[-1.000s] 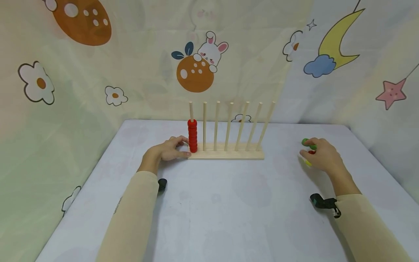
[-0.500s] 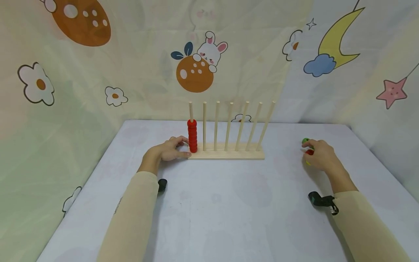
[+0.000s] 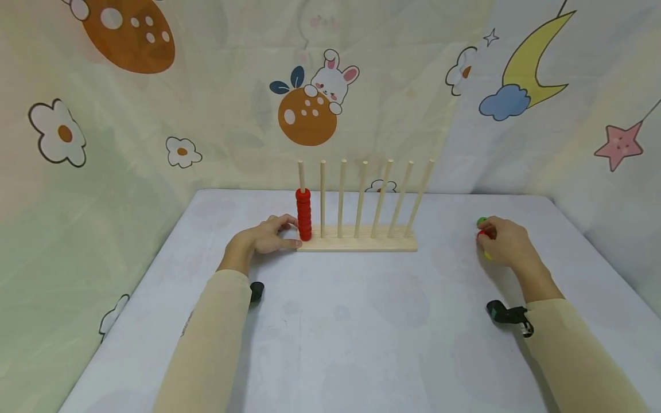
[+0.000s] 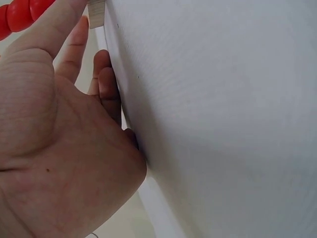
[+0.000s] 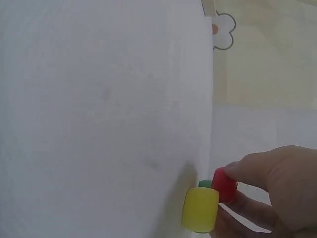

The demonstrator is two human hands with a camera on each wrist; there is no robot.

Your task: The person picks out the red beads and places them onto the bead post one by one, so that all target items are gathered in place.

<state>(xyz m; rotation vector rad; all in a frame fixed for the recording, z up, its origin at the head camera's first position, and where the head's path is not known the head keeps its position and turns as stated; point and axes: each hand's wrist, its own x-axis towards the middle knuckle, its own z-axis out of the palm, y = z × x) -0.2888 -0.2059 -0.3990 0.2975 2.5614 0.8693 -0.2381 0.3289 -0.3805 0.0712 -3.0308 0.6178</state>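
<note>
A wooden peg stand has a row of upright pegs, and red beads are stacked on its leftmost peg. My left hand holds the left end of the base, thumb at the front and index finger towards the back. The stand's base shows beyond that thumb in the left wrist view. At the right, my right hand pinches a red bead between thumb and fingers. A yellow bead is close beside it, and a green bead is partly hidden by the hand.
The white table reaches back to a patterned cloth hung behind and at both sides. A black wrist camera is on the right sleeve, and another is by the left sleeve.
My right hand has shifted slightly left and its fingers have closed on the red bead, which shows more now. The left hand and the peg stand have stayed still.
</note>
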